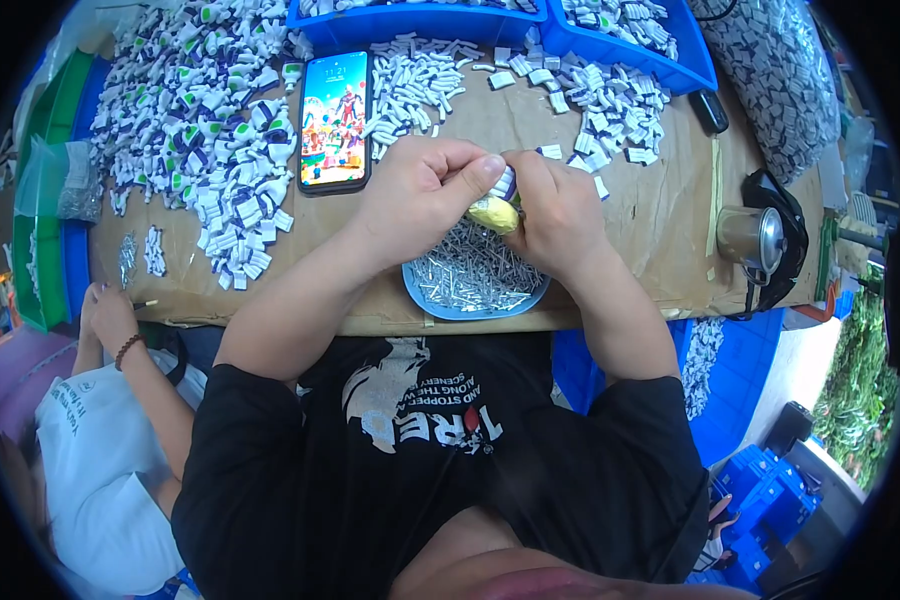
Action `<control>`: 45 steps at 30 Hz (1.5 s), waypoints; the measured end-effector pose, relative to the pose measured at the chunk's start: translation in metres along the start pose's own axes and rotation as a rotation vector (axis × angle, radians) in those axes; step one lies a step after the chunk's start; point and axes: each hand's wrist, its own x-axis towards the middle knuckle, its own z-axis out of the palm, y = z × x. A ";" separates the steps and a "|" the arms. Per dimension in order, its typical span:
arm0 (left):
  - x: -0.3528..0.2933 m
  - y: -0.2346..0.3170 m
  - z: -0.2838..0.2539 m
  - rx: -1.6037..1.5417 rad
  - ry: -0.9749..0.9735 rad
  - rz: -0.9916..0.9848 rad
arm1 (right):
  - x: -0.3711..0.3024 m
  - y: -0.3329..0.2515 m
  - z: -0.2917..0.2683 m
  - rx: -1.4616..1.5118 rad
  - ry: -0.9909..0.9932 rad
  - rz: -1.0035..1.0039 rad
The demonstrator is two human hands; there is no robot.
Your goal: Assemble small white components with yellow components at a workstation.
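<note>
Holding white-and-purple plastic piece (505, 184) over far side of light-blue bowl (475, 314), our left hand (422, 195) pinching, our right hand (558, 212) curled around it; smartphone (334, 122) beyond bowl, leftward.

The bowl (475, 313) is pale blue, the pieces (185, 140) white, purple and green.

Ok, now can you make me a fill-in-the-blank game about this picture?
1. The left hand and right hand hold a small piece near a dish whose colour is ____.
2. In the dish are many thin, shiny pins that look made of ____.
3. A phone lies on the table with its lit screen facing ____.
4. For the person, the silvery mug is on the ____ side of the dish.

Missing words: blue; metal; up; right.
</note>
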 end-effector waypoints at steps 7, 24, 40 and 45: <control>0.006 -0.003 -0.006 -0.038 0.047 0.077 | 0.009 0.003 0.005 0.209 0.058 0.070; 0.019 -0.048 -0.150 1.284 0.361 -0.165 | 0.015 0.020 -0.004 1.626 0.307 0.224; 0.036 -0.018 -0.090 -0.393 0.435 0.178 | 0.004 -0.008 0.003 0.195 -0.588 -0.268; 0.023 -0.003 -0.029 -0.811 0.078 -0.013 | 0.006 -0.006 0.002 0.268 -0.558 -0.269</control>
